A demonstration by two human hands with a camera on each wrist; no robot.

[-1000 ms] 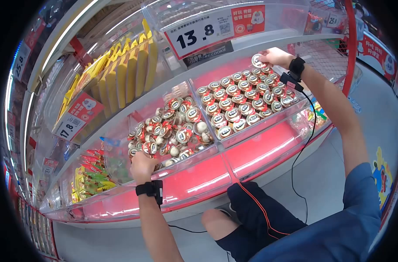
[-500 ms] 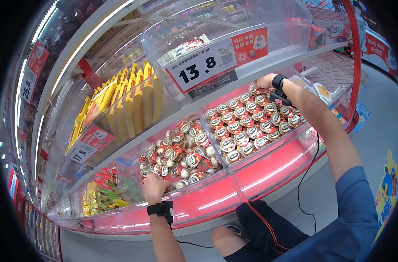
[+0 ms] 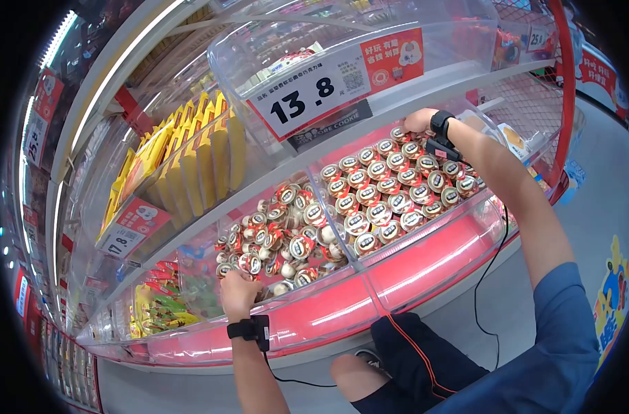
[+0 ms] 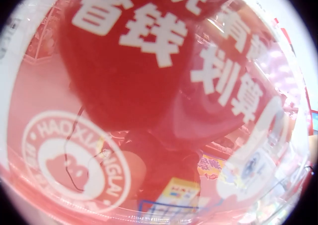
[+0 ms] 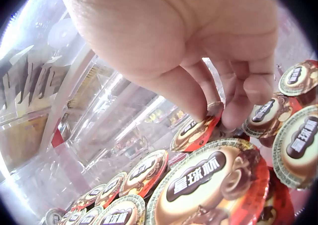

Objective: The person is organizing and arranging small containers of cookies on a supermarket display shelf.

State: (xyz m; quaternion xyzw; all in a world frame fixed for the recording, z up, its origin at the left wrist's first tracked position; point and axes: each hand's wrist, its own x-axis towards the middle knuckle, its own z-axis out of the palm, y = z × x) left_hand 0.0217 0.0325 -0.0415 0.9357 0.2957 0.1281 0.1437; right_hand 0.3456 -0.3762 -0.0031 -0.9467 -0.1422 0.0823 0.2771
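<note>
At the back of the right compartment, my right hand [image 3: 420,121] reaches among small round chocolate cups [image 3: 400,202] with gold-rimmed foil lids and red edges, standing lid-up in rows. In the right wrist view, the thumb and fingers of that hand [image 5: 184,31] pinch the edge of one chocolate cup [image 5: 191,135], its lid tilted beside the others. My left hand [image 3: 239,295] is at the front edge of the left compartment, next to a jumbled heap of the same cups [image 3: 302,246]. Its fingertips are hidden. The left wrist view shows mostly a red printed sign [image 4: 124,86].
A clear divider [image 3: 335,217] separates the two compartments. Above them hang a 13.8 price sign [image 3: 304,100] and a shelf edge. Yellow packets [image 3: 190,169] fill a bin at upper left; colourful packets [image 3: 159,303] lie at lower left. A red-framed mesh side [image 3: 528,90] stands at right.
My right hand has lowered the chocolate cup from above the back row down among the rows. My left hand stays at the front edge of the bin while the head view shifts.
</note>
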